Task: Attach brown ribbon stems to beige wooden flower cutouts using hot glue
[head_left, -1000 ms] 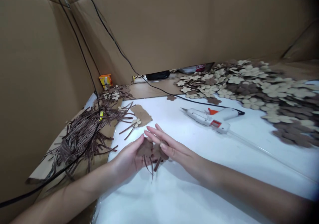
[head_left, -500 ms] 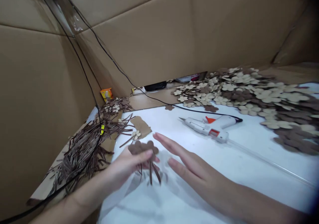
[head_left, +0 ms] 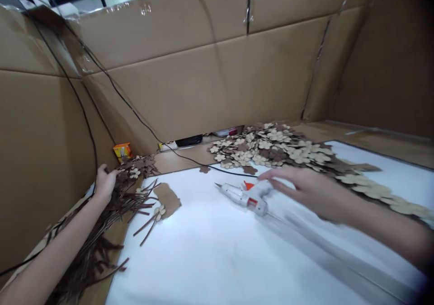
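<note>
At the far left, my left hand (head_left: pixel 106 185) reaches over a heap of dark brown strips (head_left: pixel 118 201), beside several brown and cream flower cut-outs (head_left: pixel 137 169). A gap shows between its fingers, and I see nothing held in them; its underside is hidden. My right hand (head_left: pixel 294 183) has its fingers round the handle of a white hot glue gun (head_left: pixel 239 194) with an orange trigger. The gun's nozzle points left, just over the white board (head_left: pixel 203 255). Behind it a clear glue stick is smeared by motion.
A large pile of cream and brown flowers (head_left: pixel 274 147) lies along the back right. A torn brown piece (head_left: pixel 169 201) and a cream flower (head_left: pixel 160 212) rest on the board's left. An orange box (head_left: pixel 122 151) stands in the corner. A black cable (head_left: pixel 142 119) crosses the cardboard walls.
My left hand has moved left to the heap, and the brown flower with strips no longer shows in it. My right hand has gone to the glue gun's handle. The view has shifted.
</note>
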The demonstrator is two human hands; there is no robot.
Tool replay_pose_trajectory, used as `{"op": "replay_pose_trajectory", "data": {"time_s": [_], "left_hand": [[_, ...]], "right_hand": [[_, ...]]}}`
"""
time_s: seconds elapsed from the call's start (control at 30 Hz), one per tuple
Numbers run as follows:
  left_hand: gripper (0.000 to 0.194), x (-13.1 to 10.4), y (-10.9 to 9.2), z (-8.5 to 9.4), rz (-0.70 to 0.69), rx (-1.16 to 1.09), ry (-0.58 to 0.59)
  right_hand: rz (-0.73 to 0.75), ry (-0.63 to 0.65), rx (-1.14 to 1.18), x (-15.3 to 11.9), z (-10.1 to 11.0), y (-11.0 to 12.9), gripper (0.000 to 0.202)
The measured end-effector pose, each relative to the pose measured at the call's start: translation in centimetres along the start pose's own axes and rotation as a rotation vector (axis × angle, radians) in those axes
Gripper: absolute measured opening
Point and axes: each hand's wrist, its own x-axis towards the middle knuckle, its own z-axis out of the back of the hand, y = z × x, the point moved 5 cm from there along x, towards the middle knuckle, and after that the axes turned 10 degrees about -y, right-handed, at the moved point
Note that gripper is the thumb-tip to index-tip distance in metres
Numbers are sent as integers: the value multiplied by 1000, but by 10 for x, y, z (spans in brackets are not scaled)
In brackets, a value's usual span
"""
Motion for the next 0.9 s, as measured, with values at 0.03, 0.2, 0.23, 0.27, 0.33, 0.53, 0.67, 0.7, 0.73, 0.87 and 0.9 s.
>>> {"op": "replay_pose_trajectory", "data": {"time_s": [0.03, 0.2, 0.23, 0.27, 0.33, 0.53, 0.67, 0.7, 0.73, 0.87, 0.9], "left_hand": [[36, -3, 4, -2, -32, 6, 7], [30, -33, 6, -13, -218, -47, 212], [29, -41, 5, -14, -245, -55, 254], [27, -49, 4, -15, -267, -62, 295], [25, -67, 2, -14, -300, -78, 371], [23, -121, -20, 1, -436, -69, 539], [22, -149, -24, 11, -449, -89, 617], [22, -155, -22, 12, -447, -93, 632], [21, -159, -20, 13, -444, -97, 646], [21, -172, -9, 12, -413, -126, 698], [22, -173, -7, 11, -406, -136, 702]], "right_hand": [[-41, -60, -166, 11, 5, -25, 35], [-138, -86, -398, 47, -2, -116, 32], [-142, -72, -426, 50, -7, -127, 32], [-157, -58, -455, 52, -11, -135, 33], [-171, -47, -510, 53, -20, -145, 35], [-143, -73, -633, 56, -27, -141, 56], [-14, 22, -631, 57, -31, -131, 64], [20, 38, -631, 57, -32, -129, 63], [48, 53, -631, 55, -33, -128, 61], [114, 126, -622, 51, -36, -123, 51], [120, 143, -620, 50, -37, -122, 52]]}}
